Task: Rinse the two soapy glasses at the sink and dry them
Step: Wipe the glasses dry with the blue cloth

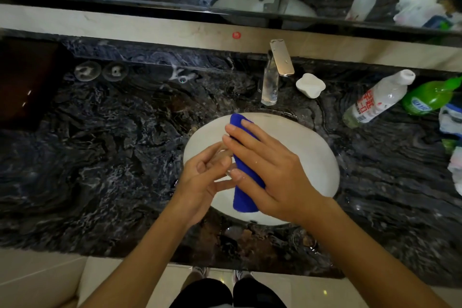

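Over the white sink basin (315,157) both my hands meet on one clear glass (225,157), which lies tilted between them and is mostly hidden. My left hand (200,180) grips the glass from the left. My right hand (272,172) presses a blue cloth (245,197) around its right side; the cloth sticks out above and below my fingers. A second clear glass (269,87) stands upright on the counter, right beside the faucet (282,57). No water runs from the faucet.
The dark marble counter (112,157) is wet. A white soap dish (310,85) sits right of the faucet, then a plastic water bottle (377,100) and a green bottle (427,97). Two round lids (87,71) lie at the back left. A mirror runs along the wall.
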Demonstrator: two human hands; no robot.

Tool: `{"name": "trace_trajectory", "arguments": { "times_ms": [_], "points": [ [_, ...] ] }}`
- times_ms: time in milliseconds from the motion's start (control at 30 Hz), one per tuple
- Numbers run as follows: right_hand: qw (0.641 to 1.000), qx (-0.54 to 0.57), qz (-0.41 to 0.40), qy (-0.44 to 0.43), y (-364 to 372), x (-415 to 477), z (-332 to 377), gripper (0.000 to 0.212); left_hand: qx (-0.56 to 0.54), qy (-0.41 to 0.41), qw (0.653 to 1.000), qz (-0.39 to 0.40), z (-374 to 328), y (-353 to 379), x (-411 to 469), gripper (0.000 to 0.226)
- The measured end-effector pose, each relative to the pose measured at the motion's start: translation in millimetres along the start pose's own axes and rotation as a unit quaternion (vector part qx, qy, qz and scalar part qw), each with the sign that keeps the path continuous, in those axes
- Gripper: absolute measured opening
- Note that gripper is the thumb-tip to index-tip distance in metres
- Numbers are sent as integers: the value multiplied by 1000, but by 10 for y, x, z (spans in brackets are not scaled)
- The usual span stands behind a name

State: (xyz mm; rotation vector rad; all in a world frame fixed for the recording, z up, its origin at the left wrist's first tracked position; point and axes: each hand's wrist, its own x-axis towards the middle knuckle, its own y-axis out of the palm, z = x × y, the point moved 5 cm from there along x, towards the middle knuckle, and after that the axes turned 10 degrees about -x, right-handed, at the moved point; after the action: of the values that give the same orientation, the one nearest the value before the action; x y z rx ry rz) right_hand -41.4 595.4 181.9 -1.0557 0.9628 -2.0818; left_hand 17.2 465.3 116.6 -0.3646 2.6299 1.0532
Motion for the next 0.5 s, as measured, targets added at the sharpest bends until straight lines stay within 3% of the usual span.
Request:
{"name": "trace_trajectory", "arguments": {
  "times_ms": [67, 200, 333, 433, 500],
  "points": [
    [998, 53, 26, 22, -46, 60, -6, 48, -8, -5, 1000, 9, -5, 11, 7, 72],
    [961, 205, 68, 175, -84, 191, -166, 50, -4, 34, 999, 35, -93, 88, 19, 59],
    [907, 292, 66, 298, -34, 232, -281, 42, -15, 65, 998, -5, -88, 78, 14, 96],
    [877, 324, 62, 350, 5, 210, -338, 41, -3, 83, 996, -21, -73, 71, -8, 97],
    [829, 383, 61, 402, 58, 162, -397, 42, 6, 93, 995, -28, -89, 78, -16, 97]
  ]
}}
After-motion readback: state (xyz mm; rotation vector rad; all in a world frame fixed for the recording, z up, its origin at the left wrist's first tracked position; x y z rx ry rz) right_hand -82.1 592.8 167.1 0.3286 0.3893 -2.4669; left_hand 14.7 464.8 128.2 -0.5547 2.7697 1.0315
